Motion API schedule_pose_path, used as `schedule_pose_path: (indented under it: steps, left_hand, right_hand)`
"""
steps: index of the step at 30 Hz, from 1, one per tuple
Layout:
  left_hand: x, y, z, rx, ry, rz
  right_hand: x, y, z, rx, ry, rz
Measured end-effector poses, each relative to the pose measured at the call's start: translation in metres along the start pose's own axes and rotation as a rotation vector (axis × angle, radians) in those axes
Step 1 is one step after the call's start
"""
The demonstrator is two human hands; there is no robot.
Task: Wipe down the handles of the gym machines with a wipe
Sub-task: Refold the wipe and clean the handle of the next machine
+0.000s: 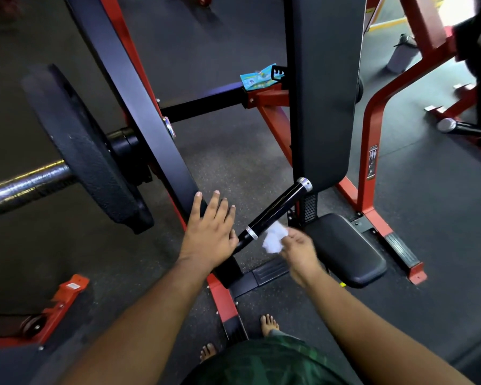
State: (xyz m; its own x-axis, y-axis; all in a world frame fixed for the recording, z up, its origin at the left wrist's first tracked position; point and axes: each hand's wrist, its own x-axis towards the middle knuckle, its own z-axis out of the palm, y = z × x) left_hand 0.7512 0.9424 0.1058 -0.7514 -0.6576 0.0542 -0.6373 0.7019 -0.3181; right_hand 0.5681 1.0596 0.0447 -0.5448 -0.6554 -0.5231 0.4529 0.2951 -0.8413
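Note:
A black handle [278, 209] with silver end rings juts from the machine's black lever arm [150, 134], slanting up to the right. My right hand [300, 250] pinches a crumpled white wipe [274, 237] just below the handle's lower ring, touching or nearly touching it. My left hand [208, 232] lies flat with straight fingers on the lever arm, beside the handle's base. A blue wipe packet [257, 76] sits on the red frame behind.
A black weight plate [78, 151] on a steel bar [22, 184] stands at left. The tall black back pad [325, 93] and seat pad [345, 248] are at right. Red frame legs [372, 162] cross the dark rubber floor. Another handle [461, 127] shows far right.

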Motion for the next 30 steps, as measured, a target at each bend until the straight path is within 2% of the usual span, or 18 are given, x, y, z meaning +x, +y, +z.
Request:
schedule_pose_path:
  steps: [3, 4, 7, 9, 10, 13, 15, 17, 18, 20, 22, 23, 26, 27, 30]
  left_hand:
    - [0.0, 0.0, 0.001, 0.0, 0.001, 0.006]
    - [-0.001, 0.0, 0.0, 0.0, -0.003, 0.005]
    - [-0.001, -0.001, -0.001, 0.015, -0.02, 0.004]
    - [-0.001, 0.0, -0.002, 0.022, -0.031, 0.003]
    - [-0.001, 0.0, -0.002, 0.022, -0.029, 0.002]
    - [-0.001, 0.0, -0.001, 0.007, -0.013, -0.002]
    - [-0.001, 0.0, 0.001, -0.007, 0.006, 0.005]
    - [-0.001, 0.0, 0.002, -0.009, 0.012, 0.006]
    - [-0.001, 0.0, 0.002, -0.006, 0.008, 0.004]
    - [-0.001, 0.001, 0.002, 0.003, -0.001, 0.003]
    - [-0.002, 0.0, 0.002, 0.002, -0.005, 0.0]
    - [-0.002, 0.0, 0.001, -0.001, -0.005, -0.001]
    - [-0.002, 0.0, 0.0, -0.003, -0.003, -0.003]
    - [-0.002, 0.0, 0.001, -0.002, 0.0, -0.004]
    - [-0.002, 0.0, 0.002, -0.005, 0.011, -0.006]
  right_hand:
    - [0.029, -0.042, -0.027, -0.315, 0.369, -0.381]
    - [0.036, -0.058, -0.029, -0.482, 0.407, -0.517]
    - [0.057, -0.082, -0.019, -1.041, 0.227, -0.749]
    - [0.061, -0.069, -0.01, -1.405, 0.136, -0.852]
    - [0.059, -0.059, -0.006, -1.497, 0.102, -0.903]
    - [0.042, -0.027, 0.008, -1.479, -0.075, -0.991]
    - [0.025, -0.01, 0.015, -1.466, -0.294, -1.046]
    - [0.01, -0.01, 0.015, -1.326, -0.493, -1.02]
    - [0.007, -0.02, 0.015, -1.219, -0.484, -0.978]
    - [0.017, -0.054, 0.012, -1.053, -0.224, -0.879]
    - [0.046, -0.093, 0.005, -1.138, 0.04, -0.81]
    - [0.06, -0.11, 0.002, -1.314, 0.077, -0.783]
    - [0.072, -0.123, 0.01, -1.833, 0.001, -0.705]
    - [0.067, -0.118, 0.019, -1.916, -0.036, -0.725]
    - [0.041, -0.082, 0.044, -1.935, -0.198, -0.851]
